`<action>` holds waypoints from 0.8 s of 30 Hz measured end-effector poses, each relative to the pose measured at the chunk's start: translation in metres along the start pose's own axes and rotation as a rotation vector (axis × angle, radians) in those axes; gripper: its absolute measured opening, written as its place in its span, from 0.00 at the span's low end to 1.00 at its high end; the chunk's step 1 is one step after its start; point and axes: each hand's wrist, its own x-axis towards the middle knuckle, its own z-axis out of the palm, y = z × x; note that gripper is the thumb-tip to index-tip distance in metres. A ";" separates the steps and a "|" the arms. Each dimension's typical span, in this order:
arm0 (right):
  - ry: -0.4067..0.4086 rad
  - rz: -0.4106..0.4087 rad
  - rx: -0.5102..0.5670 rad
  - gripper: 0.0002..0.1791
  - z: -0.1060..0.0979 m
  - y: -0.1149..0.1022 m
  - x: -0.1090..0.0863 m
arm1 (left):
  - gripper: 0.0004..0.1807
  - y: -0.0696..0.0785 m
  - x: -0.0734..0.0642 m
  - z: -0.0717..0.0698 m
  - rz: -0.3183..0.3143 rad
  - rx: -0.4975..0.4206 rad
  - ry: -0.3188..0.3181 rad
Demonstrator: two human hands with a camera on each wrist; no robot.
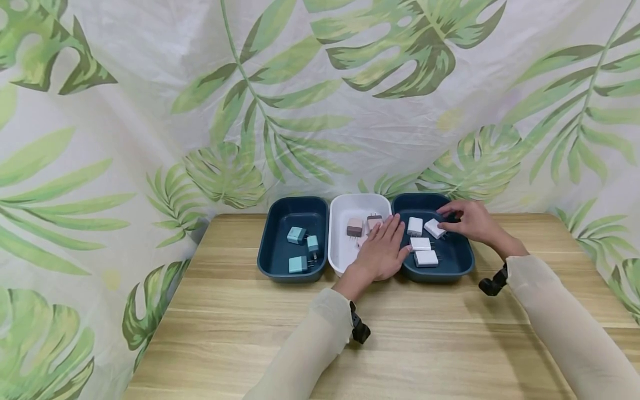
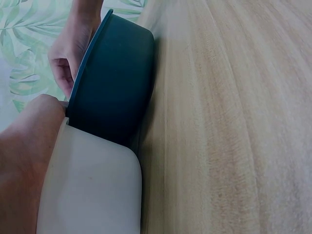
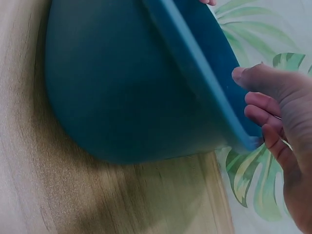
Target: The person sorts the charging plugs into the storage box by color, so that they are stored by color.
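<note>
Three bins stand side by side in the head view. My left hand [image 1: 382,250] lies with fingers straight over the white bin [image 1: 336,244], covering part of the pink-and-brown charger plugs [image 1: 355,226] in it. My right hand [image 1: 472,221] reaches over the right dark blue bin [image 1: 462,261], thumb and fingers parted, the thumb beside a white charger plug [image 1: 434,228]. Several more white plugs [image 1: 425,258] lie in that bin. In the right wrist view my fingers are bent at the blue rim, with no plug visible between them. The left wrist view shows the bins' outer walls.
Left of the white bin, another dark blue bin [image 1: 265,250] holds light-blue charger plugs [image 1: 296,235]. The bins stand near the back of a wooden table [image 1: 240,333]. Behind it hangs a leaf-patterned cloth [image 1: 300,150]. Each wrist wears a black camera mount [image 1: 360,330].
</note>
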 end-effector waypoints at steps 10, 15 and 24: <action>0.037 0.011 0.059 0.18 -0.003 -0.002 -0.001 | 0.39 0.001 -0.005 -0.005 -0.001 0.046 0.014; 0.045 0.001 0.084 0.17 -0.007 -0.003 -0.002 | 0.40 0.001 -0.006 -0.010 0.009 0.079 0.023; 0.028 -0.009 0.075 0.16 -0.017 -0.003 -0.012 | 0.40 0.001 -0.005 -0.013 0.021 0.047 -0.013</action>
